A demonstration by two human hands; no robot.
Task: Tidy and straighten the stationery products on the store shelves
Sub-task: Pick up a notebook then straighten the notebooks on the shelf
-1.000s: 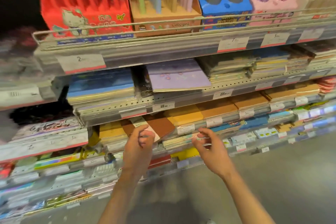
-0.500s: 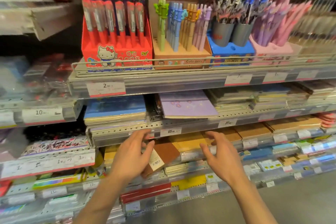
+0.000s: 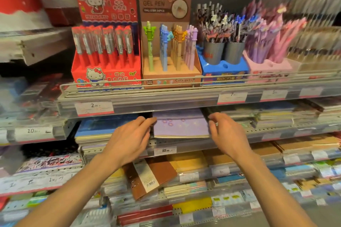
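A purple notebook [image 3: 181, 125] with small flower prints lies on the second shelf, between a blue stack and a mixed stack. My left hand [image 3: 129, 138] reaches to its left edge with fingers loosely extended, fingertips at the notebook's side. At the right edge my right hand [image 3: 226, 134] has its fingers relaxed and slightly bent, holding nothing. One shelf lower, a brown notebook [image 3: 155, 175] with a white label band lies crooked, tilted out over the shelf front below my left wrist.
The top shelf carries a red pen display box [image 3: 105, 72], a tan gel pen box [image 3: 169, 72], grey pen cups [image 3: 223, 51] and pink pens [image 3: 273, 42] behind a wire rail [image 3: 184, 79]. Notebook stacks fill the lower shelves, with a blue stack [image 3: 96, 129] at left.
Both hands rose from the brown notebook's shelf to the purple notebook one shelf higher. The view tilted up, bringing the pen displays into sight. The brown notebook stays crooked.
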